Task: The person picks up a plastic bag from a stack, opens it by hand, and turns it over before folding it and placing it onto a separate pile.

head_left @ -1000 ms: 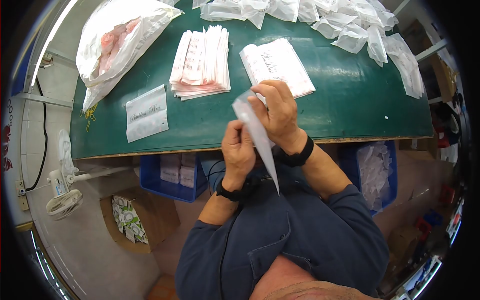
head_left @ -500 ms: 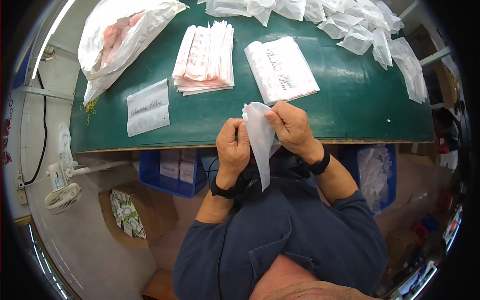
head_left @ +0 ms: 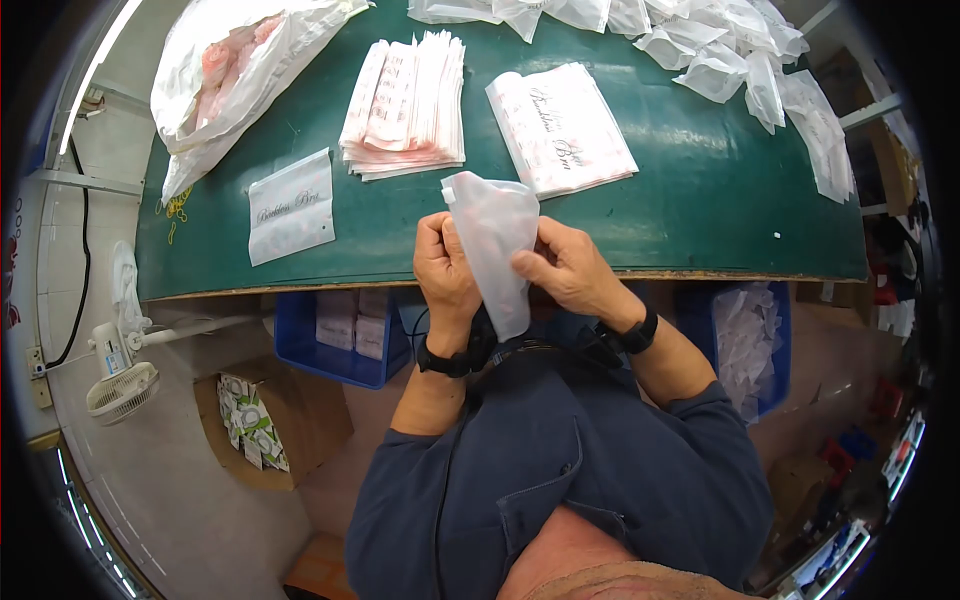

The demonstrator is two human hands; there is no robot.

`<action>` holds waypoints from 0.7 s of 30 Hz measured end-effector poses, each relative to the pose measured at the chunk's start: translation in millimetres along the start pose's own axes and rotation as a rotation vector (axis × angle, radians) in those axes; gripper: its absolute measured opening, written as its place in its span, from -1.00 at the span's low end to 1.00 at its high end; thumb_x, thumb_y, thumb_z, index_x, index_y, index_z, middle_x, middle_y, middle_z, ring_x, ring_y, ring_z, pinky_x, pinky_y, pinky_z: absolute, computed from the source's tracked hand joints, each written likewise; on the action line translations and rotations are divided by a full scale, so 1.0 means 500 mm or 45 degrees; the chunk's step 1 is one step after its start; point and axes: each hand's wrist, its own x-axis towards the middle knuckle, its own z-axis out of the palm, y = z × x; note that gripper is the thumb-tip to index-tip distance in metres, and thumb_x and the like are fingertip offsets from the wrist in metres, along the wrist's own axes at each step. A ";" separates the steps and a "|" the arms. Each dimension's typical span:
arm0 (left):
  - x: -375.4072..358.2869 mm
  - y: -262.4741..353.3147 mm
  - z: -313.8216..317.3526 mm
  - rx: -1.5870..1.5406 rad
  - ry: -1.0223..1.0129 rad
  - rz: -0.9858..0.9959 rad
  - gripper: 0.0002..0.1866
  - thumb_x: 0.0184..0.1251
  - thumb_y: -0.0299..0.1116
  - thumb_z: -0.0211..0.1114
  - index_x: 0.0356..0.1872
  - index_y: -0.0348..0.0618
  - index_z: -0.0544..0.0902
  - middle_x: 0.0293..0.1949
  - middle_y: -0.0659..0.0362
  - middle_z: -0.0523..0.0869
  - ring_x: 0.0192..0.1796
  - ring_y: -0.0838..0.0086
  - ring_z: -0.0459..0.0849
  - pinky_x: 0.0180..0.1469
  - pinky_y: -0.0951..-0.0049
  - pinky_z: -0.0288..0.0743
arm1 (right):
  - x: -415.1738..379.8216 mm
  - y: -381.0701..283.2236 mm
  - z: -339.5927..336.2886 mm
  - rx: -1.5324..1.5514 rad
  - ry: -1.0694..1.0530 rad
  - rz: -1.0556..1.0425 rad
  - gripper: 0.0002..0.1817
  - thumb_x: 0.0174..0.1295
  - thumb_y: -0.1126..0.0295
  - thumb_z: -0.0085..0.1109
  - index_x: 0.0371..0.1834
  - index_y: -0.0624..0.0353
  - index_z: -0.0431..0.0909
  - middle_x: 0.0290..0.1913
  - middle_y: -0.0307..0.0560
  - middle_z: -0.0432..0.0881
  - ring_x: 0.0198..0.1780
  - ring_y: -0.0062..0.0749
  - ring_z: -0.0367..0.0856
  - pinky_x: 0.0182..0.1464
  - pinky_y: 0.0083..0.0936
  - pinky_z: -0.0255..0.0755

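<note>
A frosted plastic bag (head_left: pixel 497 240) is held up between my two hands at the table's front edge, its faces bulging apart. My left hand (head_left: pixel 446 268) is closed on the bag's left edge. With thumb and fingers my right hand (head_left: pixel 572 268) pinches its right side. Just beyond lies a stack of printed bags (head_left: pixel 565 130) lettered "Backless Bra". Left of that stands a thick pile of pink-and-white printed sheets or packets (head_left: pixel 405 105). A single printed bag (head_left: pixel 291 207) lies flat farther left.
On the green table (head_left: pixel 700 215), a large white sack (head_left: pixel 180 165) with pink contents stands back left. Several frosted bags (head_left: pixel 715 60) are heaped back right. Below the edge are a left blue bin (head_left: pixel 375 370), a right blue bin (head_left: pixel 775 390), a carton (head_left: pixel 320 430) and a fan (head_left: pixel 122 390).
The frosted bag has turned and moved slightly left, showing its broad side. My left hand has risen a little; my right hand has moved down and left along the bag's side.
</note>
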 end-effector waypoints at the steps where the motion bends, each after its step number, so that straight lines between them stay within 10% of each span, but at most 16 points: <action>1: 0.002 -0.004 0.010 -0.091 0.009 -0.022 -0.79 0.64 -0.30 0.12 -0.18 -0.24 0.56 -0.34 0.32 0.60 -0.29 0.72 0.48 -0.24 0.61 0.46 | -0.001 0.007 0.006 0.004 0.004 0.007 -0.74 0.48 0.27 0.21 -0.26 0.28 0.56 -0.41 -0.30 0.58 -0.41 -0.60 0.45 -0.35 -0.53 0.40; 8: -0.045 0.048 0.053 -0.691 -0.176 -0.326 -0.82 0.56 -0.31 0.24 -0.09 -0.24 0.59 -0.23 0.27 0.69 -0.19 0.66 0.60 -0.12 0.59 0.53 | 0.026 0.027 0.014 -0.107 0.308 -0.240 -0.75 0.49 0.28 0.20 -0.24 0.28 0.57 -0.41 -0.23 0.59 -0.41 -0.57 0.45 -0.32 -0.53 0.41; 12: -0.053 0.029 0.030 -0.348 -0.361 -0.174 -0.81 0.50 -0.35 0.29 -0.04 -0.25 0.60 -0.13 0.20 0.74 -0.10 0.61 0.65 -0.05 0.57 0.55 | 0.038 0.015 0.027 -0.081 0.417 -0.313 -0.74 0.43 0.31 0.24 -0.33 0.29 0.53 -0.49 0.03 0.52 -0.49 -0.34 0.45 -0.39 -0.40 0.39; 21: -0.027 -0.008 0.005 -0.005 -0.198 0.100 -0.82 0.54 -0.34 0.22 -0.03 -0.25 0.59 -0.16 0.19 0.73 -0.19 0.62 0.66 -0.12 0.60 0.53 | 0.016 0.008 0.021 0.068 0.111 -0.227 -0.72 0.49 0.27 0.18 -0.26 0.30 0.58 -0.48 -0.09 0.57 -0.46 -0.47 0.46 -0.37 -0.43 0.42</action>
